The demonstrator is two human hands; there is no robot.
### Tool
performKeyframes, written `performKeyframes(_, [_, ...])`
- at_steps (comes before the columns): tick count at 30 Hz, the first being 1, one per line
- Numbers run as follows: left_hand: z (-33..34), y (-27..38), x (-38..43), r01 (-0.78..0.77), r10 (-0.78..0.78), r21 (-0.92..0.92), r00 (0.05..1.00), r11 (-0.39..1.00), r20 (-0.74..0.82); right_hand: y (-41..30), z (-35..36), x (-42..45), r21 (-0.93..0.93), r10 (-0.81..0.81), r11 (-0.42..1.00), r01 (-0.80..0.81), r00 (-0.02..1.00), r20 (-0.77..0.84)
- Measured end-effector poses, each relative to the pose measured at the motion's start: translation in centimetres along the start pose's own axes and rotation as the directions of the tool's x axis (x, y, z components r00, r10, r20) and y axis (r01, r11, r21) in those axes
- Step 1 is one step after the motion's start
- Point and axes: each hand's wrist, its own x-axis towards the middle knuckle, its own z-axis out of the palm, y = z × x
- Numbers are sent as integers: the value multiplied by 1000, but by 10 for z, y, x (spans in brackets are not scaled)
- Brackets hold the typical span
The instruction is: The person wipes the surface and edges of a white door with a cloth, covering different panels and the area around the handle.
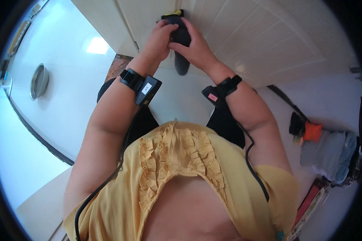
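Observation:
Both hands meet at the top of the view, in front of a cream panelled door. Between them is a long dark grey item (181,33), perhaps a sock or a soft shoe; its exact kind is unclear. My left hand (161,37) grips its left side, thumb across the front. From the right, my right hand (196,43) clasps it with thumb and fingers. Its rounded grey lower end (182,64) hangs below the hands. A yellow and black part (175,13) shows above the fingers, partly hidden. Each wrist wears a black strapped device with a cable.
The cream door (259,39) fills the upper right. A metal basin (39,82) rests on the shiny white floor (75,78) at left. At right are grey-blue folded fabric (327,153), an orange item (312,131) and a black item (296,123).

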Motion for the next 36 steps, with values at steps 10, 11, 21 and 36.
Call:
performKeyframes(10, [-21,-5,4,287,-371,-505,926,814,-72,-14,-57,-3,-527,-285,821,219,957,-47])
performKeyframes(11, [-31,2,9,290,-397,-573,915,767,-69,-14,-62,3,-576,-431,746,334,901,-37])
performKeyframes(21, [-43,13,-16,132,-299,-416,881,900,-367,17,-45,58,-635,-497,231,737,650,574])
performKeyframes(36, [20,20,32,-18,90,960,996,278,-8,232,15,-49,46,-467,710,703,420,778])
